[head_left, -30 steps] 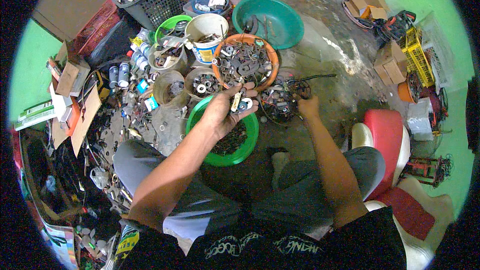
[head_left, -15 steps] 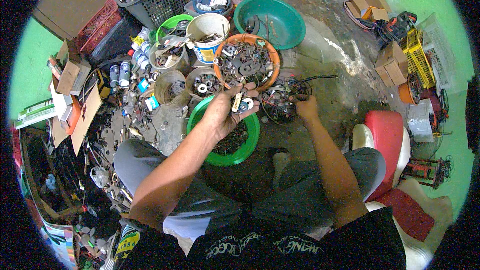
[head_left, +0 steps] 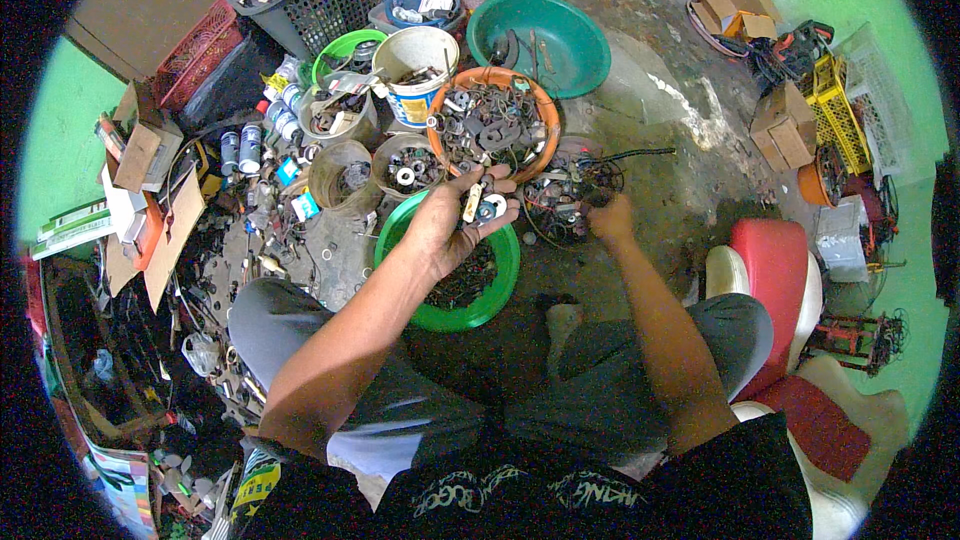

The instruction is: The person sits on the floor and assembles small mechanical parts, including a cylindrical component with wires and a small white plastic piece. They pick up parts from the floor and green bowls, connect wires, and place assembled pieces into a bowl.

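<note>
My left hand [head_left: 452, 223] is palm up above the green basin [head_left: 508, 292], its fingers curled round several small hardware parts [head_left: 473, 203]. Among these are a pale oblong piece and light rings like washers. The basin below holds a mass of small dark bits. My right hand [head_left: 612, 218] reaches to the right edge of a pile of mixed dark parts and wires [head_left: 560, 202] on the floor. Its fingers are bent, and their tips are lost against the dark pile. Just beyond my left hand stands an orange basin [head_left: 552, 125] heaped with metal and rubber parts.
Beyond are a white bucket [head_left: 415, 105], clear tubs [head_left: 318, 183] of parts and a teal basin [head_left: 590, 70]. Spray cans [head_left: 249, 148] and loose scrap lie to the left. A red and white seat [head_left: 770, 285] is by my right knee; cartons [head_left: 783, 127] and a yellow crate [head_left: 840, 120] line the right wall.
Hardly anything differs. My right hand has shifted very slightly at the edge of the pile; my left hand stays in place with the small parts.
</note>
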`<state>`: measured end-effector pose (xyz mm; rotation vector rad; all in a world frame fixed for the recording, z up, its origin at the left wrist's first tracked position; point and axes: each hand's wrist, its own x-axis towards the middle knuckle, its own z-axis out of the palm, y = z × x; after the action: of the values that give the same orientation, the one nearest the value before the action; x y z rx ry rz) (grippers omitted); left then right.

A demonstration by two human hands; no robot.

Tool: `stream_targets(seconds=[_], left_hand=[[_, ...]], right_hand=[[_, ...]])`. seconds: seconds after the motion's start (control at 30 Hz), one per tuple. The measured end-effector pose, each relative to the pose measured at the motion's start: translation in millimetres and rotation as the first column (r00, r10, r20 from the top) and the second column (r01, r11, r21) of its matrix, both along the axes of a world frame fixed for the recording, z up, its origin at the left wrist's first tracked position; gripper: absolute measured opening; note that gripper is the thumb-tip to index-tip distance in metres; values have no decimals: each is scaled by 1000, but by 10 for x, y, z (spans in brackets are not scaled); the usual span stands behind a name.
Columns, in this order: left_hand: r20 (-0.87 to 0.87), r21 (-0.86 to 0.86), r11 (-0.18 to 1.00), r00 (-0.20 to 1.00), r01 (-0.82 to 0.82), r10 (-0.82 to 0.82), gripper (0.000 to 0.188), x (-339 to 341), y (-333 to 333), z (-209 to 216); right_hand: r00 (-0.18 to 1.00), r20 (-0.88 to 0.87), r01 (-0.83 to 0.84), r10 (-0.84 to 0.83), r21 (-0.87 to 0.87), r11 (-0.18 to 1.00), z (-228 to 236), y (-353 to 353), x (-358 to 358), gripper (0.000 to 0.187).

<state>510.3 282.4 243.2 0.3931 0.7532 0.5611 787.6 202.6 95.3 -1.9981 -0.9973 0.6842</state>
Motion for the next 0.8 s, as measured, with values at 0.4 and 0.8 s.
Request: stream_targets(seconds=[0.4, 0.8], left_hand=[[152, -135, 988, 984, -72, 92, 37, 55, 8, 52], [290, -186, 977, 944, -109, 160, 37, -43, -7, 177]], right_hand=[[915, 388, 19, 111, -316, 949, -367, -47, 32, 34], [885, 235, -463, 401, 378, 802, 1733, 437, -912, 14]])
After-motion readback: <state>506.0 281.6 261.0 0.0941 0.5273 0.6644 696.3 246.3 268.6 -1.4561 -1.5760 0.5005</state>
